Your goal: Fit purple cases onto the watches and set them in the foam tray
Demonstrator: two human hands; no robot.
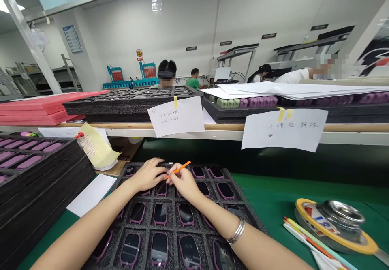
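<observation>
Before me lies a black foam tray [174, 207] with purple-framed smartwatches, such as one watch [160, 213], face up in its compartments. My right hand [184, 181] pinches a thin orange stick [179, 170], its lower end near the fingers of my other hand. My left hand [150, 175] is spread palm down over the tray's far rows, fingertips at a watch [161, 188] there. The fingers partly hide the watches beneath, so the exact contact of the stick's tip cannot be made out.
Stacked trays with purple pieces [30, 162] stand at the left, beside a yellow paper [99, 146] and white sheet [91, 195]. On the right are a glass jar with a metal top [343, 217], a tape roll [299, 211] and several sticks [316, 241]. A shelf [221, 134] crosses ahead.
</observation>
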